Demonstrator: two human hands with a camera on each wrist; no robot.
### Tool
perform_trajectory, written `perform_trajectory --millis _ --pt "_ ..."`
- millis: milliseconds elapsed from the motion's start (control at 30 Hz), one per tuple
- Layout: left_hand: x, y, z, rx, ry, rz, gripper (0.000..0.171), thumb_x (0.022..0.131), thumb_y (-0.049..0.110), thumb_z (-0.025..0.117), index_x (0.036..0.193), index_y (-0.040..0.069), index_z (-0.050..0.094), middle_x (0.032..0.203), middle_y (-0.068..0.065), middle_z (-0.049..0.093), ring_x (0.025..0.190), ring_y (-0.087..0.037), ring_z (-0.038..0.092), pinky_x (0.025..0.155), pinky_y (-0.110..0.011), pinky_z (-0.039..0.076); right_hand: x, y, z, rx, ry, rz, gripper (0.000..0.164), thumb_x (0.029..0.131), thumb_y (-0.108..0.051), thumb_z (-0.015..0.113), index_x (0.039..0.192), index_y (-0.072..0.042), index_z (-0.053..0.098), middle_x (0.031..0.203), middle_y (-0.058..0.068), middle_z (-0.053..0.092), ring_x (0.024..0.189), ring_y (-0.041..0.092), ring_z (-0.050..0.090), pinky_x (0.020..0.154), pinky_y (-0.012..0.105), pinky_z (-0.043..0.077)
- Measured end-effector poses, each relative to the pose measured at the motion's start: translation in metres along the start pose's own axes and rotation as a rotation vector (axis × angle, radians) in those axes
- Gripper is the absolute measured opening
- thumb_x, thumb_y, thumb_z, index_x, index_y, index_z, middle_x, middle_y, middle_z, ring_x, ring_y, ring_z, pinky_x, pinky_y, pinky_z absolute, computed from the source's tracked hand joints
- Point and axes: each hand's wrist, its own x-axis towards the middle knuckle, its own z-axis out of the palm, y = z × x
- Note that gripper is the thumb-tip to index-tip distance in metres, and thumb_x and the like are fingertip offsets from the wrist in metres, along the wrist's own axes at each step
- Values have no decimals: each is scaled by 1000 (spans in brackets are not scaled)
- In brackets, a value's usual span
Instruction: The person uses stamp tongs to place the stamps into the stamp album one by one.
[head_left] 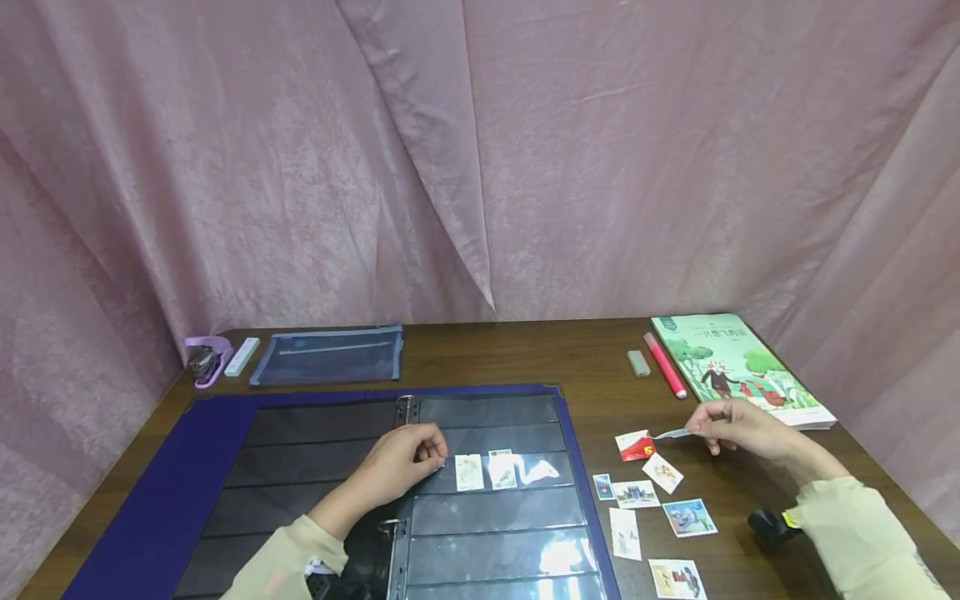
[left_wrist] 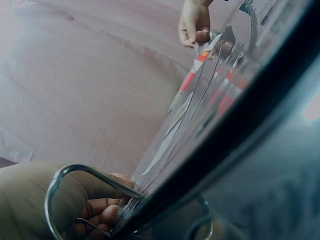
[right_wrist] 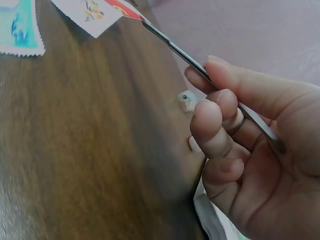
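My right hand (head_left: 738, 429) pinches slim metal tweezers (right_wrist: 182, 54) between thumb and fingers. The tips of the tweezers meet the edge of a red and white stamp (head_left: 636, 446). A ring-bound stamp album (head_left: 577, 508) with dark pocket pages lies spread out in the head view. Two pale stamps (head_left: 469, 472) sit side by side in a clear pocket on its right page. Beside them, my left hand (head_left: 408, 458) rests with curled fingers at the page's inner edge. Its fingertips are partly hidden behind a metal ring (left_wrist: 52, 192) in the left wrist view, so any hold is unclear.
Several loose stamps (head_left: 690, 517) lie on the wooden table right of the album. A green picture book (head_left: 738, 367), a red marker (head_left: 664, 365) and an eraser (head_left: 638, 363) are behind. At the back left are a blue pouch (head_left: 330, 357), a white block (head_left: 242, 357) and a purple stapler (head_left: 217, 354).
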Motion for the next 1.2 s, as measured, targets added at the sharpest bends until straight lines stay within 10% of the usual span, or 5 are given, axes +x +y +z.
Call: perform_trajectory --millis 1200 --pt "1 -2 1 14 16 27 18 77 17 68 72 27 54 69 17 50 65 1 46 61 -16 40 4 -17 30 40 387 140 16 90 -15 53 91 0 58 61 -9 53 52 10 46 49 28 38"
